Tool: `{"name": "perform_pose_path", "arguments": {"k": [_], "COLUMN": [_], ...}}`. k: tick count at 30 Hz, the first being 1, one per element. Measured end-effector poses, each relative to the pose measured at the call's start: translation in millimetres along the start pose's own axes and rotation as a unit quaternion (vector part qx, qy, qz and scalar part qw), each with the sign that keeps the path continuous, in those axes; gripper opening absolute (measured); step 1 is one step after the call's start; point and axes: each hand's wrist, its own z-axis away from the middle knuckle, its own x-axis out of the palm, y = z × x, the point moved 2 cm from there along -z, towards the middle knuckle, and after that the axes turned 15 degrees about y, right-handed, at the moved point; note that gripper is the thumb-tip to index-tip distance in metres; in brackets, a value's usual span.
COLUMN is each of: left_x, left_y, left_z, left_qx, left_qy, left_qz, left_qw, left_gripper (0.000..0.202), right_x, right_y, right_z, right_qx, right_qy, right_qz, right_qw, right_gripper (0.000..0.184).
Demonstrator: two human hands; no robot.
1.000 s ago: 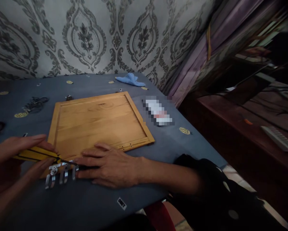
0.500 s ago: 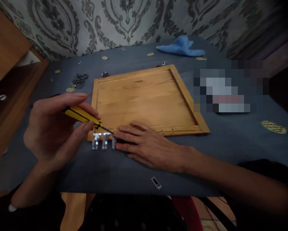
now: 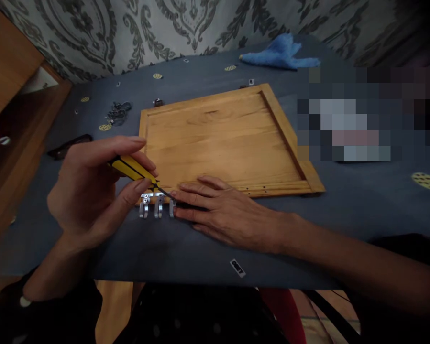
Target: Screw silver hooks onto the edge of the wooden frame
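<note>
My left hand (image 3: 93,191) pinches a yellow-and-black screwdriver (image 3: 134,169), its tip pointing at a silver metal hook rack (image 3: 156,204) at the near left corner of a wooden tray-like board (image 3: 222,138). My right hand (image 3: 222,212) lies flat on the blue table cover, fingers stretched out and pressing on the right end of the hook rack and the board's near edge. The rack has three hooks hanging toward me.
A blue cloth (image 3: 281,53) lies at the table's far side. A dark bundle of metal parts (image 3: 117,112) and a black object (image 3: 69,145) sit to the left. Small gold discs and labels are scattered about. A wooden cabinet (image 3: 6,67) stands on the left.
The view swung left and down, bringing the board to centre. My left hand rose, the screwdriver now tilted down onto the hook rack. My right hand stays on the rack.
</note>
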Motion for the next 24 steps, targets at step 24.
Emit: {"name": "perform_pose_path", "arguments": {"k": [24], "left_x": [-1.5], "left_y": [-7.0], "left_z": [-0.3], "left_qx": [0.016], "left_qy": [-0.004], "left_qz": [-0.032], "left_qw": [0.999], "left_gripper": [0.059], "right_x": [3.6], "right_y": [3.2], "right_z": [3.2], "right_qx": [-0.012], "right_qy": [0.018], "right_qz": [0.002], "right_qw": [1.000], "right_gripper": [0.038]}}
